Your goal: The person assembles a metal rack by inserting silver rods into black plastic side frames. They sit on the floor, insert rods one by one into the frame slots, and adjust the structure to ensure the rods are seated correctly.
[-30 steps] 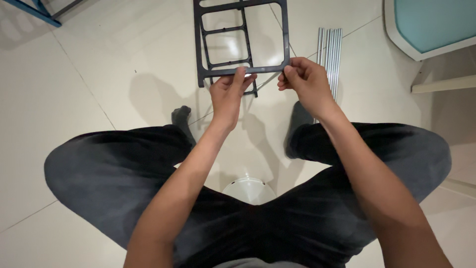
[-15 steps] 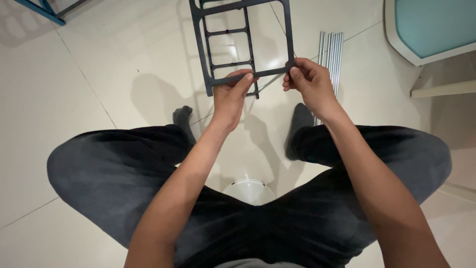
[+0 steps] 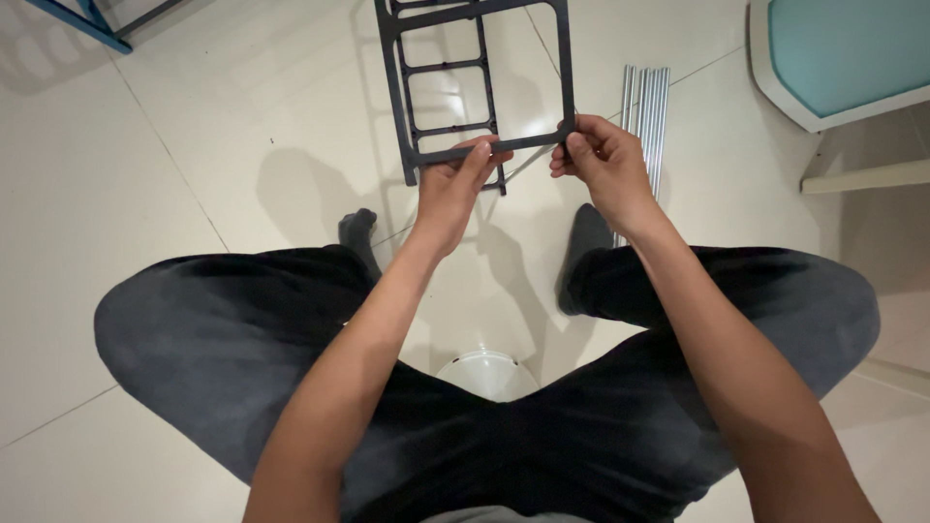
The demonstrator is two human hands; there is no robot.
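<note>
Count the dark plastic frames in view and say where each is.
2: one dark frame held by both hands, left hand and right hand; a second frame behind it, mostly hidden.

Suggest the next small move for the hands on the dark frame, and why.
Probably level the dark plastic frame before anything else: the left hand and right hand both pinch only its near edge, so it hangs tilted and cantilevered above the floor, with the metal rods lying beside it.

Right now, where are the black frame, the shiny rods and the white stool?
black frame (image 3: pixel 567 68), head view, its right side bar
shiny rods (image 3: pixel 646 97), head view, middle of the bundle
white stool (image 3: pixel 487 374), head view, its seat top
</note>
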